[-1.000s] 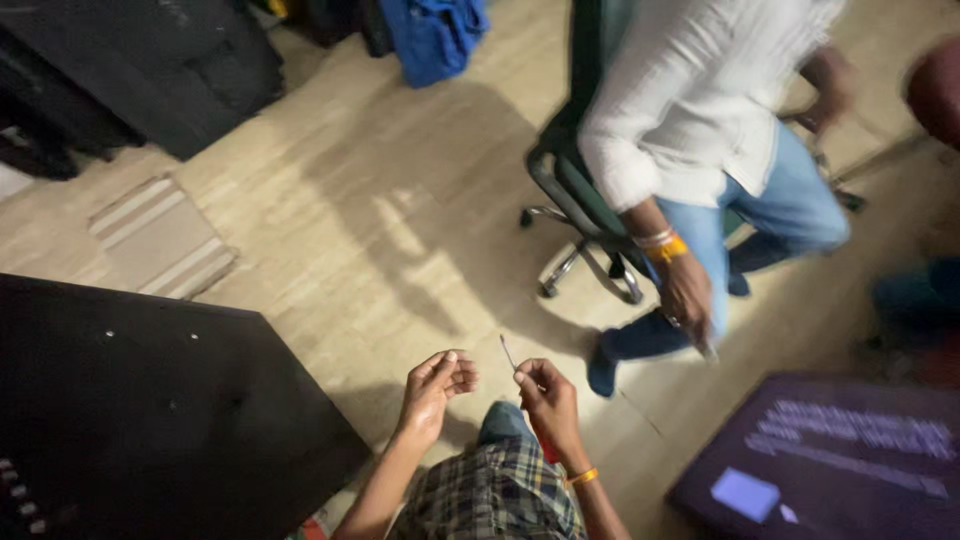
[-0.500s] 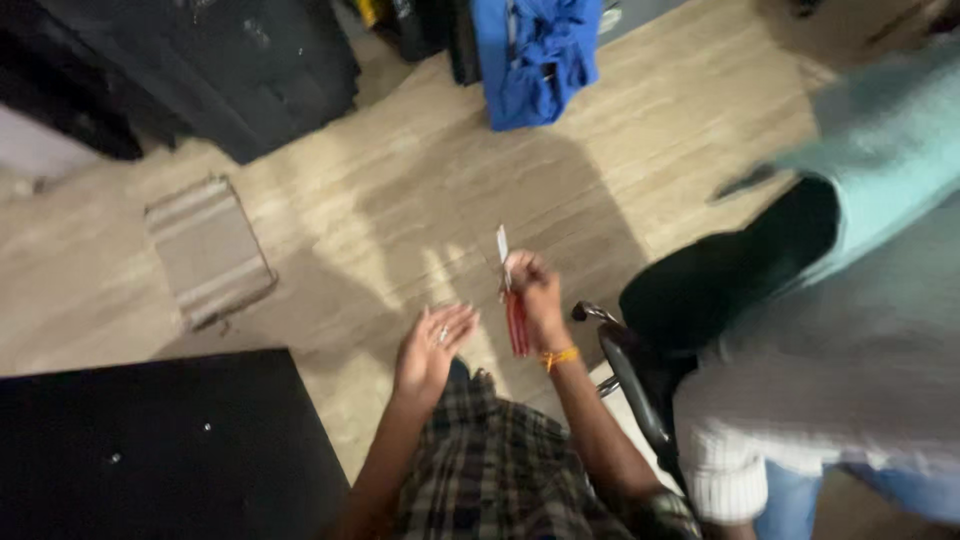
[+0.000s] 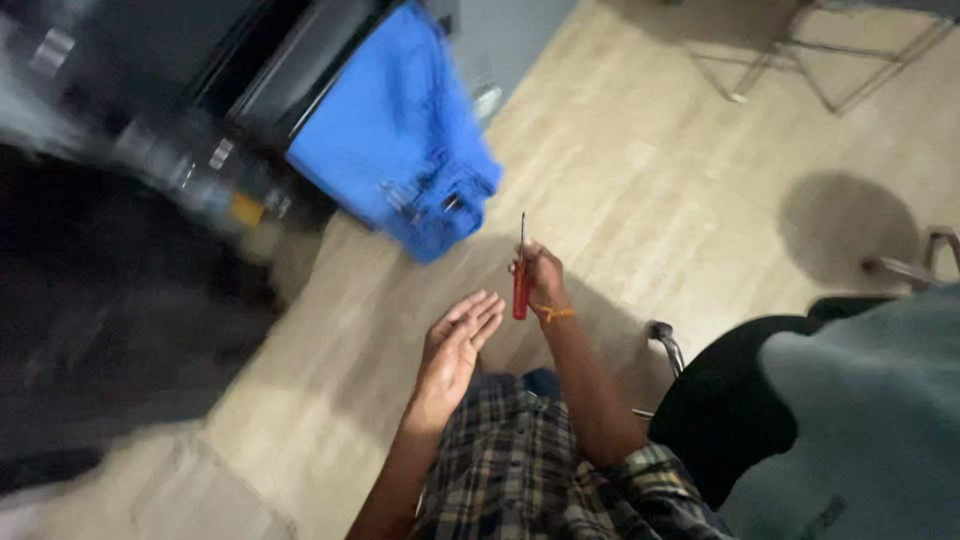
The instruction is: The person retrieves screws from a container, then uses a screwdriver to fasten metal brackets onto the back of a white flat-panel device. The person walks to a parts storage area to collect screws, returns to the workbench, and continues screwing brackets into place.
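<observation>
My right hand [image 3: 541, 272] is closed around a small screwdriver [image 3: 520, 283] with a red handle, its thin metal shaft pointing up and away from me. An orange band circles that wrist. My left hand [image 3: 456, 338] is open just to the left of it, fingers straight and together, palm facing the screwdriver, holding nothing. Both forearms come up from my plaid-clothed lap at the bottom of the view, above a light wooden floor [image 3: 640, 170].
A blue cloth [image 3: 400, 130] hangs over dark equipment [image 3: 150, 120] at the upper left. A black office chair [image 3: 720, 400] and another person's grey-green sleeve [image 3: 860, 420] fill the lower right. A metal chair base [image 3: 830, 60] stands at the top right.
The view has swung, bringing the blue cloth closer and the seated person to the lower right. My left hand has opened flat; my right hand still holds the screwdriver upright.
</observation>
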Demonstrator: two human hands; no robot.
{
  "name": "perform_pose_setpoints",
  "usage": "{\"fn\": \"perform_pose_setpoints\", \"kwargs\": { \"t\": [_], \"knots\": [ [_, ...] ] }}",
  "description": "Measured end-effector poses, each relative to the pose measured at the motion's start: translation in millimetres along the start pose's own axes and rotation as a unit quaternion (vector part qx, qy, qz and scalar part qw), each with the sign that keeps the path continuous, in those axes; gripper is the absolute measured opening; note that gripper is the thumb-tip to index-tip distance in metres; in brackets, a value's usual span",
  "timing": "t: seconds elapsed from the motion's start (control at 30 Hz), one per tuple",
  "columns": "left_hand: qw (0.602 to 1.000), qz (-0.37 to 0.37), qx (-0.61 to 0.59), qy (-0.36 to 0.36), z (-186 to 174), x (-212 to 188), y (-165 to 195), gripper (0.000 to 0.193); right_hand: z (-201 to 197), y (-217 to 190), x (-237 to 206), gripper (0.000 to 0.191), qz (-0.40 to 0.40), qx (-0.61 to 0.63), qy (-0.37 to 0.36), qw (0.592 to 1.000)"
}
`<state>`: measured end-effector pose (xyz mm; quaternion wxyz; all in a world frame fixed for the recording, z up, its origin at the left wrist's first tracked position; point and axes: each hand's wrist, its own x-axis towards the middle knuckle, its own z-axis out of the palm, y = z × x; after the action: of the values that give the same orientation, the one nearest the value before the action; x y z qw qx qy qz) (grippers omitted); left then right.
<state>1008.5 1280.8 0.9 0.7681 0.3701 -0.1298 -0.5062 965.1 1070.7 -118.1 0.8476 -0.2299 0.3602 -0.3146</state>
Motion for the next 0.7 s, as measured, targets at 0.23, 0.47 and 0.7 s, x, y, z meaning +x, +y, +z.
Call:
{"fn": "perform_pose_setpoints", "kwargs": {
  "t": [0.23, 0.47, 0.7],
  "knots": [
    [0.972, -0.202, 0.054, -0.106, 72, 246, -60, 0.037, -98, -165, 102, 0.017, -0.165, 0.17, 0.173, 0.956],
    [0.942, -0.306, 0.103, -0.095, 206, 430, -197, 0.029, -193, -373, 163, 0.009, -0.172, 0.111, 0.285, 0.937],
    [0.88, -0.412, 0.192, -0.137, 340, 577, -315, 0.038, -303, -556, 197, 0.011, -0.272, 0.06, 0.357, 0.891]
  ]
}}
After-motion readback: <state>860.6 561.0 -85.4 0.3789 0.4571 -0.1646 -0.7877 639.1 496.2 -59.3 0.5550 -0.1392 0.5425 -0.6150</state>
